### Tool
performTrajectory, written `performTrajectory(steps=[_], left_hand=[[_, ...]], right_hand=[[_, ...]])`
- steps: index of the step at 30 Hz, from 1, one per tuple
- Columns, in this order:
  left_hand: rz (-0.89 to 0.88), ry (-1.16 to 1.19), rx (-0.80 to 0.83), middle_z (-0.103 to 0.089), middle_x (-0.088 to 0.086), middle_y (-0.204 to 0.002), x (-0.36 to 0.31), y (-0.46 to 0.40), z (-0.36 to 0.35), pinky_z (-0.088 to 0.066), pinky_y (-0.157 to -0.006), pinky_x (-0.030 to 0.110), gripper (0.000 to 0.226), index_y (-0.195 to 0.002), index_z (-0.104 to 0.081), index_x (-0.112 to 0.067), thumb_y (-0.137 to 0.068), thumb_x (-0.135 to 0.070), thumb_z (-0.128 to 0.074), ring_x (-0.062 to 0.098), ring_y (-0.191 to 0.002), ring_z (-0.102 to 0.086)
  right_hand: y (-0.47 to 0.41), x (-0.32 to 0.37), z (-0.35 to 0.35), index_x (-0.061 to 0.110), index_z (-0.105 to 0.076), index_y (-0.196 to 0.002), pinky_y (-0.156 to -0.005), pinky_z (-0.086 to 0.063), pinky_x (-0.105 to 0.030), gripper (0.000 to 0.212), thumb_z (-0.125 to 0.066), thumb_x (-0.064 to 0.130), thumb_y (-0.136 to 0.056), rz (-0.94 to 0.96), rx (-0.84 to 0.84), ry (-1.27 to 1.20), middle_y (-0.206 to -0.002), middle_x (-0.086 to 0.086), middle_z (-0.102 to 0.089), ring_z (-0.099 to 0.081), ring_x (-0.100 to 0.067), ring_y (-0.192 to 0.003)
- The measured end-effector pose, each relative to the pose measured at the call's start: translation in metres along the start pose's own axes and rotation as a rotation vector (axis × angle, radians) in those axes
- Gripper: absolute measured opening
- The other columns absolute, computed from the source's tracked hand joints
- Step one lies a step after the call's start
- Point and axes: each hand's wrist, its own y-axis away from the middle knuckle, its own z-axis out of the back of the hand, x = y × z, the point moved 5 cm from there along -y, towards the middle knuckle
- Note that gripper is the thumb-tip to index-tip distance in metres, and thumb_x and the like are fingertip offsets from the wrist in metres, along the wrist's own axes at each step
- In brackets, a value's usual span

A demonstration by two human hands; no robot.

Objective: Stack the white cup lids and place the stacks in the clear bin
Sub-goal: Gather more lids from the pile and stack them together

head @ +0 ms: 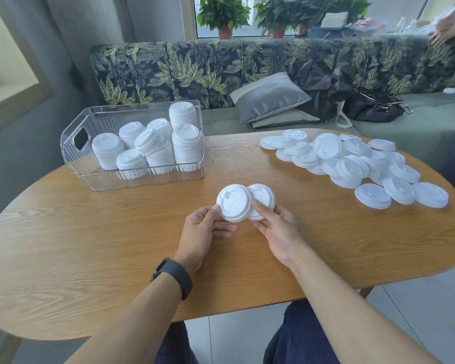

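White cup lids: one (233, 202) is pinched in the left hand (202, 227), another (263, 199) held by the curled fingers of the right hand (276, 227), edges overlapping above the bench (90, 245). Loose lids (352, 164) lie right; stacks (153, 151) fill the clear bin (71, 143).

White lids (352, 164) are lying on a wood-grain worktop (90, 245), the sofa (195, 67) showing green palm leaves on navy.
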Motion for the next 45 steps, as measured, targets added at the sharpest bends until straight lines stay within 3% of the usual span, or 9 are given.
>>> performTrajectory(steps=[5, 14, 18, 26, 30, 35, 38, 40, 45], left_hand=[[0.012, -0.032, 0.053, -0.079, 0.010, -0.100, -0.003, 0.001, -0.005, -0.062, -0.066, 0.028, 0.033, -0.120, -0.065, 0.001, -0.109, -0.026, -0.050, 0.031, -0.090, -0.078], [0.003, -0.098, 0.025, -0.079, 0.009, -0.097, 0.002, 0.000, -0.006, -0.062, -0.069, 0.032, 0.031, -0.117, -0.065, -0.001, -0.110, -0.025, -0.048, 0.031, -0.087, -0.078], [-0.015, -0.123, 0.008, -0.079, 0.010, -0.100, 0.003, 0.000, -0.005, -0.063, -0.071, 0.035, 0.029, -0.117, -0.065, -0.004, -0.110, -0.027, -0.049, 0.031, -0.087, -0.078], [-0.049, -0.152, -0.050, -0.077, 0.006, -0.090, 0.004, -0.001, -0.001, -0.063, -0.066, 0.035, 0.025, -0.115, -0.065, -0.008, -0.110, -0.026, -0.049, 0.027, -0.074, -0.075], [-0.077, -0.153, -0.085, -0.077, 0.006, -0.083, 0.004, -0.003, 0.002, -0.063, -0.066, 0.037, 0.020, -0.114, -0.064, -0.014, -0.109, -0.027, -0.051, 0.023, -0.072, -0.074], [-0.086, -0.142, -0.096, -0.075, 0.007, -0.074, 0.006, -0.004, 0.004, -0.063, -0.066, 0.039, 0.021, -0.115, -0.064, -0.012, -0.108, -0.028, -0.053, 0.022, -0.065, -0.070], [-0.092, -0.130, -0.092, -0.071, 0.009, -0.075, 0.005, -0.003, 0.004, -0.060, -0.059, 0.033, 0.022, -0.115, -0.063, -0.007, -0.108, -0.025, -0.054, 0.019, -0.061, -0.066], [-0.095, -0.126, -0.089, -0.071, 0.009, -0.074, 0.005, -0.003, 0.004, -0.059, -0.058, 0.032, 0.022, -0.115, -0.064, -0.007, -0.107, -0.025, -0.055, 0.019, -0.060, -0.066], [-0.112, -0.125, -0.111, -0.074, 0.010, -0.074, 0.005, -0.003, 0.006, -0.062, -0.068, 0.046, 0.020, -0.113, -0.063, -0.011, -0.107, -0.029, -0.056, 0.024, -0.062, -0.068]], right_hand=[[0.001, 0.001, -0.003, 0.015, -0.073, -0.122, -0.093, -0.056, -0.031, 0.038, -0.061, 0.042, -0.099, -0.033, 0.037, 0.059, -0.116, -0.005, -0.078, -0.073, -0.014, -0.106], [-0.002, -0.002, 0.002, 0.008, -0.063, -0.120, -0.098, -0.054, -0.038, 0.021, -0.059, 0.013, -0.100, -0.061, 0.013, 0.014, -0.109, -0.012, -0.076, -0.072, -0.020, -0.098], [-0.002, -0.003, 0.000, 0.007, -0.065, -0.120, -0.102, -0.054, -0.041, 0.022, -0.054, 0.011, -0.102, -0.059, 0.034, 0.017, -0.110, -0.016, -0.076, -0.072, -0.024, -0.102], [-0.001, -0.004, -0.002, 0.004, -0.071, -0.105, -0.085, -0.060, -0.033, 0.021, -0.050, 0.006, -0.102, -0.004, 0.049, 0.121, -0.102, -0.015, -0.077, -0.075, -0.024, -0.098], [0.001, -0.006, -0.004, -0.006, -0.072, -0.111, -0.088, -0.061, -0.037, 0.026, -0.049, 0.004, -0.103, 0.051, 0.054, 0.231, -0.108, -0.022, -0.077, -0.074, -0.031, -0.105], [0.005, -0.006, -0.008, 0.006, -0.076, -0.113, -0.089, -0.062, -0.037, 0.027, -0.061, 0.026, -0.103, 0.127, 0.000, 0.287, -0.104, -0.013, -0.079, -0.076, -0.025, -0.101], [0.003, -0.007, -0.009, 0.015, -0.067, -0.132, -0.090, -0.062, -0.036, 0.049, -0.074, 0.040, -0.090, 0.142, 0.007, 0.291, -0.116, -0.005, -0.077, -0.075, -0.020, -0.106], [0.001, -0.009, -0.008, 0.012, -0.063, -0.138, -0.092, -0.061, -0.039, 0.058, -0.078, 0.036, -0.088, 0.141, 0.000, 0.291, -0.118, -0.004, -0.077, -0.074, -0.018, -0.109], [0.002, -0.008, -0.005, 0.013, -0.071, -0.125, -0.097, -0.060, -0.045, 0.036, -0.078, 0.022, -0.091, 0.176, -0.010, 0.312, -0.110, -0.005, -0.079, -0.075, -0.020, -0.107]])
